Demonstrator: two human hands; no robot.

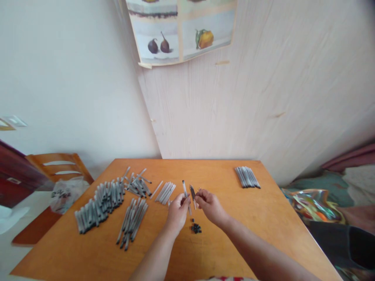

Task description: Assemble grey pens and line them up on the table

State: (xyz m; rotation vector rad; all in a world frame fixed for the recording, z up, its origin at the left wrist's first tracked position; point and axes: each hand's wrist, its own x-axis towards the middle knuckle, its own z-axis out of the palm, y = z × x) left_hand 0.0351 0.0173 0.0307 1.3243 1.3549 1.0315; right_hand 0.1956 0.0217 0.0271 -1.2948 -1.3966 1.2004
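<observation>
Pen (184, 187) is gripped by the left hand (178, 207) over the table (252, 210), near small black pieces (196, 228); whether anything is pinched by the right hand (208, 203) just beside it cannot be told.

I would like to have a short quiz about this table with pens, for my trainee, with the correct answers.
1. Which hand grips a pen with its black end pointing up?
2. True or false: the small black pen parts lie between the two forearms.
3. What lies at the far right of the table? A) a mug B) a row of pens C) scissors

Key: 1. The left hand. 2. True. 3. B.
</observation>
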